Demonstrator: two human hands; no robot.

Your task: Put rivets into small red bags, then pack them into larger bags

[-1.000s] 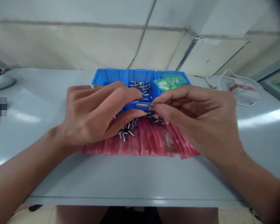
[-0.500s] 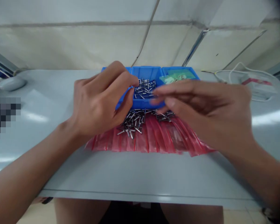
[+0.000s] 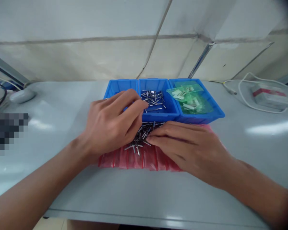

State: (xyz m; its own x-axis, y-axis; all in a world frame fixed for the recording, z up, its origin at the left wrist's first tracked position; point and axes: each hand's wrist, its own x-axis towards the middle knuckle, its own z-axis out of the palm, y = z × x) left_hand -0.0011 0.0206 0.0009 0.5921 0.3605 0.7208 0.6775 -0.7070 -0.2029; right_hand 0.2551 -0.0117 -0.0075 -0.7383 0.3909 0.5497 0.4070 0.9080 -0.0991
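A pile of metal pop rivets (image 3: 137, 147) lies on a row of overlapping pink plastic bags (image 3: 134, 160). My right hand (image 3: 189, 143) reaches into the pile from the right, its fingers together and the tips pinched among the rivets. My left hand (image 3: 115, 119) is curled above the left side of the pile, in front of the left and middle blue bins. Whatever its fingers hold is hidden from me. More rivets (image 3: 153, 97) lie loose in the middle blue bin (image 3: 160, 115), just beyond the left fingertips.
The right blue bin (image 3: 216, 111) contains green bags (image 3: 194, 103) with white pieces. My left hand partly covers the left blue bin (image 3: 123, 85). On the grey table (image 3: 144, 195) are a mouse (image 3: 22, 95) at left and a white-and-red box (image 3: 271, 95) with a white cable at right.
My right hand has come down and left from in front of the bins onto the rivet pile, its fingers closing. My left hand stays curled. The camera view has tilted up slightly.
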